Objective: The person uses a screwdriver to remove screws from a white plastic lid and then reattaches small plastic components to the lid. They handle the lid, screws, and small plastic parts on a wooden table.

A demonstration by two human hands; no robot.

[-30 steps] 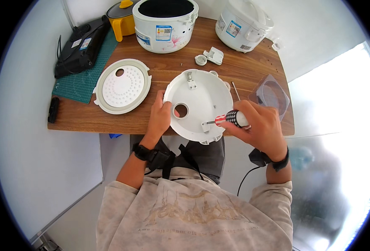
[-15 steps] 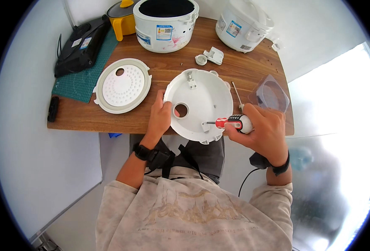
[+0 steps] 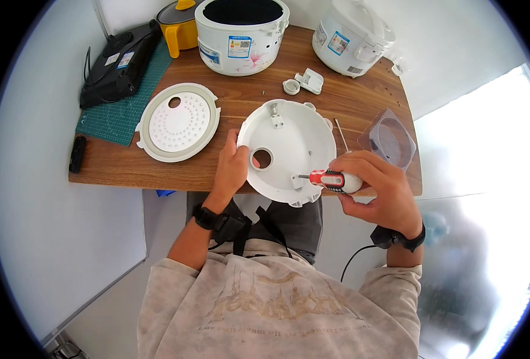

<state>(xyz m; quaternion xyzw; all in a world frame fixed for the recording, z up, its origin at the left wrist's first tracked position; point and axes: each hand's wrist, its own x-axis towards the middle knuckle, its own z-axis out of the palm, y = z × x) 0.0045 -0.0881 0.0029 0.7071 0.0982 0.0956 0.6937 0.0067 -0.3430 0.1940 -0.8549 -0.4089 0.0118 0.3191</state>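
My left hand [image 3: 234, 164] grips the left rim of a round white rice cooker lid shell [image 3: 295, 140], its hollow side facing up. One fingertip shows through the shell's round hole. In my right hand [image 3: 377, 186] is a short screwdriver [image 3: 330, 179] with a red, black and white handle. Its shaft points left, and the tip meets a small white bracket [image 3: 298, 181] near the shell's lower edge. A metal hinge piece [image 3: 276, 116] sits at the shell's upper edge. Whether a screw lies under the tip is too small to tell.
Left of the shell lies a round inner lid plate [image 3: 180, 122]. Behind stand an open rice cooker body [image 3: 241, 45], a closed rice cooker [image 3: 351, 39] and a yellow pot [image 3: 180, 30]. Small white parts [image 3: 310, 81], a thin screwdriver [image 3: 341, 133] and a clear plastic container [image 3: 390, 140] are on the table.
My right hand has turned about the screwdriver handle, with its fingers now higher over it and the thumb lower. The shell and my left hand stay nearly the same.
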